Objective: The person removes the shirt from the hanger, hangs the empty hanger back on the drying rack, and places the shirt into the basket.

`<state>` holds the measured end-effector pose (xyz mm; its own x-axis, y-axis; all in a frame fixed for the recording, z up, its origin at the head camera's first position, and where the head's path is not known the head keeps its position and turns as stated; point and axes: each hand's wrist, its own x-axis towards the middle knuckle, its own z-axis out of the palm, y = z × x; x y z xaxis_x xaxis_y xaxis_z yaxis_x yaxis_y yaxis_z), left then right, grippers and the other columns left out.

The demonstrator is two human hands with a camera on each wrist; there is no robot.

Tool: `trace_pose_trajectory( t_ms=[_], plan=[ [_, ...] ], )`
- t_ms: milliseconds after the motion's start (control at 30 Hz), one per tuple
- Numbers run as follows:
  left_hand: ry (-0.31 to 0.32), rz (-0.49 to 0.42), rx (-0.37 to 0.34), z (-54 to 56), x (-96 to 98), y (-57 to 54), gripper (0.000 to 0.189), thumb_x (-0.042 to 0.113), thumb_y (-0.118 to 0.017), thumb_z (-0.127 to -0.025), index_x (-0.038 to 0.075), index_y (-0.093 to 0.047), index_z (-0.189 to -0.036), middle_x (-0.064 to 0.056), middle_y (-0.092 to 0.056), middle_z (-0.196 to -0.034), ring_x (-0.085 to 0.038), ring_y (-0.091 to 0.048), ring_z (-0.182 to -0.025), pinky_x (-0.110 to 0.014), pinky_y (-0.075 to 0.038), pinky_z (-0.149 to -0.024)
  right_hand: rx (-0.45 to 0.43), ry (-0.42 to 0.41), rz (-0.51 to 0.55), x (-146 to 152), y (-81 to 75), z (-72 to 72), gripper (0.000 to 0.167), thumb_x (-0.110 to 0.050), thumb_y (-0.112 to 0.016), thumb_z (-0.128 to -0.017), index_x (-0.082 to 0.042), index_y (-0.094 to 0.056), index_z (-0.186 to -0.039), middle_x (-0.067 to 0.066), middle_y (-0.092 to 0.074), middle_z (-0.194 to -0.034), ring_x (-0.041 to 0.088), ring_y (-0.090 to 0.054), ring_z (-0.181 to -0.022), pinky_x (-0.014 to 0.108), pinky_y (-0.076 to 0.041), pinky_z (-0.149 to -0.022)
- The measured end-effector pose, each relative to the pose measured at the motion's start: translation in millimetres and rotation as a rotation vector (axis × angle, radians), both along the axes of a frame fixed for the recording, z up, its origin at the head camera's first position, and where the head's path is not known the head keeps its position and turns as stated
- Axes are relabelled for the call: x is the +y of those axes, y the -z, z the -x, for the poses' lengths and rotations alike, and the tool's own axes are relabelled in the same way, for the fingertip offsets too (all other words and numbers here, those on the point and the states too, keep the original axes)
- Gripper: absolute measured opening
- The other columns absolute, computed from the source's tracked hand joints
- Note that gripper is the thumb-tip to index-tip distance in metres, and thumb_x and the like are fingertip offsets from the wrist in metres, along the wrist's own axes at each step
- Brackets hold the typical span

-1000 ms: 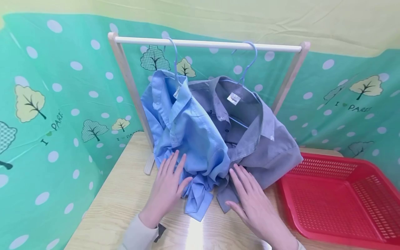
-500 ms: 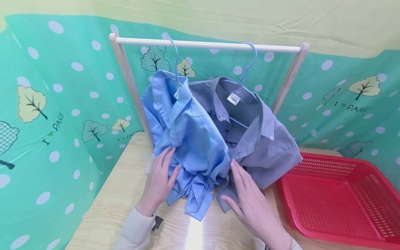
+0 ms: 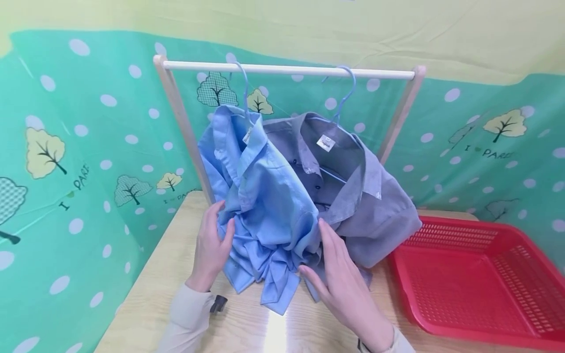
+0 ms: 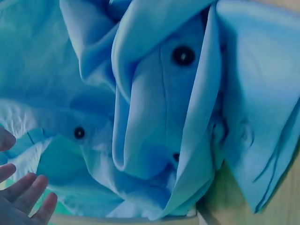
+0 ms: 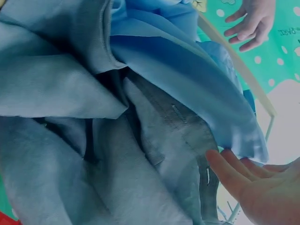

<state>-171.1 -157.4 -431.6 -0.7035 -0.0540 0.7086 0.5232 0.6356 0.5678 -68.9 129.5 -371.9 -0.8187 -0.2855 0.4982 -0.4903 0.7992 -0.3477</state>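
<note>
A light blue shirt (image 3: 273, 191) and a grey shirt (image 3: 384, 220) hang side by side, each on a blue hanger, their lower parts bunched on the table. At the blue shirt's left side is my left hand (image 3: 212, 245), fingers spread and thumb apart. In the left wrist view its fingers (image 4: 28, 199) show beside the blue cloth and its dark buttons. My right hand (image 3: 346, 284) reaches in where the two shirts meet, fingers extended. The right wrist view puts its fingertips at the blue hem, beside the grey placket (image 5: 206, 176).
A wooden rack with a white rail (image 3: 291, 68) carries both hangers. To the right stands a red plastic basket (image 3: 403, 289) on the wooden table (image 3: 145, 304). Behind hangs a green curtain (image 3: 97, 206) with white dots and trees.
My left hand has moved left, off the front of the blue shirt to its outer side, and a blue fold shows below it. My right hand has shifted slightly left.
</note>
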Motion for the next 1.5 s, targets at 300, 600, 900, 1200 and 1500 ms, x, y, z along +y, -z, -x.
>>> trace_pose_trajectory(
  t_ms=[300, 600, 900, 1200, 1500],
  plan=[
    [-0.030, -0.083, -0.026, 17.2, -13.6, -4.0, 0.044, 0.007, -0.059, -0.096, 0.002, -0.048, -0.139, -0.019, -0.057, -0.125, -0.036, -0.056, -0.114, -0.052, -0.050, -0.098, 0.021, -0.003, 0.036, -4.3, -4.5, 6.6, 0.095, -0.033, -0.072, -0.091, -0.014, -0.010, -0.160, 0.006, -0.028, -0.161, 0.020, -0.035, -0.144, 0.043, -0.042, -0.113],
    [-0.075, -0.167, -0.020, 33.8, -21.6, -5.4, 0.042, 0.004, -0.060, -0.094, -0.002, -0.049, -0.134, -0.022, -0.057, -0.123, -0.035, -0.055, -0.113, -0.051, -0.049, -0.095, -0.006, -0.024, 0.105, -14.5, -10.2, 19.3, 0.088, -0.034, -0.066, -0.096, -0.011, -0.010, -0.159, 0.009, -0.029, -0.158, 0.022, -0.039, -0.140, 0.045, -0.044, -0.113],
    [-0.136, -0.133, 0.013, 47.0, -27.8, -14.2, 0.044, 0.005, -0.061, -0.094, 0.003, -0.049, -0.136, -0.020, -0.056, -0.126, -0.034, -0.055, -0.109, -0.044, -0.049, -0.090, 0.048, -0.076, 0.163, -24.3, -24.3, 29.6, 0.085, -0.033, -0.064, -0.097, -0.011, -0.010, -0.159, 0.011, -0.032, -0.156, 0.023, -0.040, -0.138, 0.046, -0.045, -0.112],
    [-0.160, -0.167, 0.054, 58.3, -39.2, -20.9, 0.043, 0.007, -0.059, -0.094, -0.002, -0.050, -0.134, -0.025, -0.055, -0.122, -0.035, -0.056, -0.103, -0.046, -0.050, -0.085, 0.097, -0.081, 0.148, -29.4, -34.0, 32.1, 0.081, -0.023, -0.066, -0.097, -0.009, -0.015, -0.158, 0.012, -0.038, -0.152, 0.023, -0.045, -0.133, 0.043, -0.050, -0.106],
    [-0.179, -0.271, 0.008, 74.4, -42.6, -28.6, 0.045, 0.004, -0.062, -0.093, 0.001, -0.049, -0.137, -0.020, -0.056, -0.127, -0.032, -0.058, -0.111, -0.043, -0.053, -0.087, 0.200, -0.040, 0.119, -30.5, -40.6, 44.5, 0.071, -0.015, -0.065, -0.097, -0.008, -0.025, -0.156, 0.012, -0.045, -0.146, 0.022, -0.051, -0.128, 0.038, -0.049, -0.109]
  ],
)
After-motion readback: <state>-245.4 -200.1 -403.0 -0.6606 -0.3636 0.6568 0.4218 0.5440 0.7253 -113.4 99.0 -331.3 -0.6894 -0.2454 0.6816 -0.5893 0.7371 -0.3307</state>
